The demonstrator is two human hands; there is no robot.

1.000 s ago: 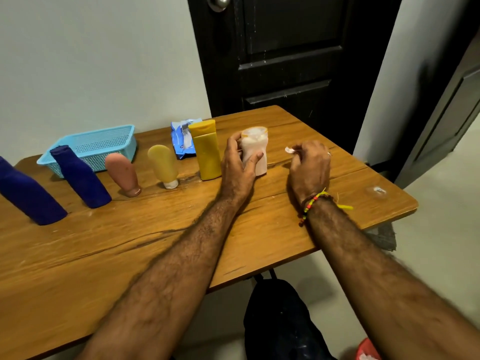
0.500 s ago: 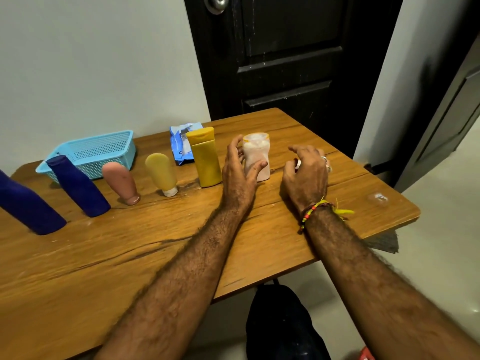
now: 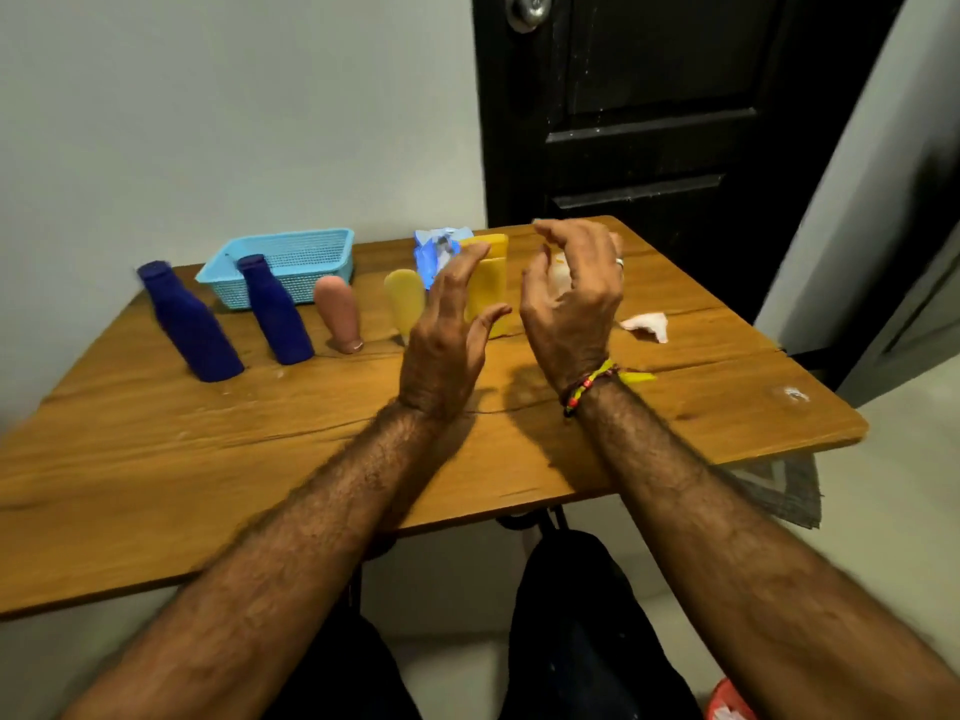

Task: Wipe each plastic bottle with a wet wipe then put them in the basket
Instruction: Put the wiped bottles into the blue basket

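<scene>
Head view: left hand [image 3: 444, 350], right hand [image 3: 571, 298] raised, empty (fingers loosely curled).

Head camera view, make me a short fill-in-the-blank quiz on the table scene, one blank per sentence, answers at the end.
1. The basket is light ____ in colour.
2. The number of dark blue bottles standing on the table is ____.
3. The bracelet is on the ____ wrist.
4. The crumpled wipe lies to the ____ of the right hand.

Answers: blue; two; right; right
</scene>
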